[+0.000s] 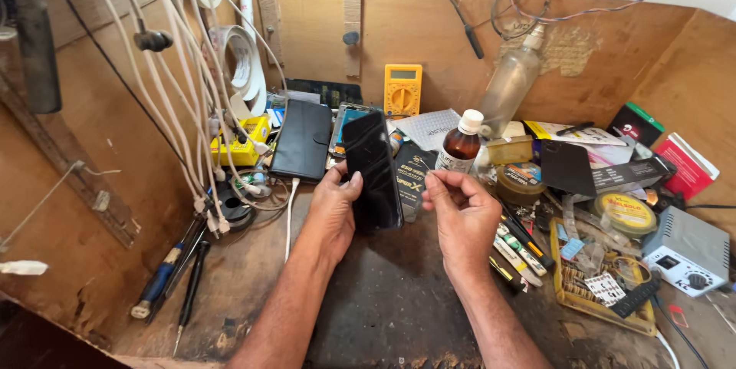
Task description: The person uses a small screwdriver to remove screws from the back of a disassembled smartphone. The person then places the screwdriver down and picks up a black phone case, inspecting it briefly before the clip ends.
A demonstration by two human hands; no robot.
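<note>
The slim black glass-faced smartphone [372,169] is being held upright above the dark worn bench [383,300], screen tilted toward the camera, presumably for inspection. The left hand [334,204] is gripping its left edge, thumb on the glass. The right hand [460,212] is hovering just beside it, fingertips pinched together, apparently empty. A brown glass bottle with white cap [461,143] is standing just behind, and a yellow multimeter [402,90] is leaning against the back wall.

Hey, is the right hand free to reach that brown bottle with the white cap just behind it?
Probably yes. The right hand appears empty, fingers pinched together, and the brown bottle stands upright just beyond its fingertips with nothing between them. The left hand holds the black phone off to the side, clear of that path.
</note>
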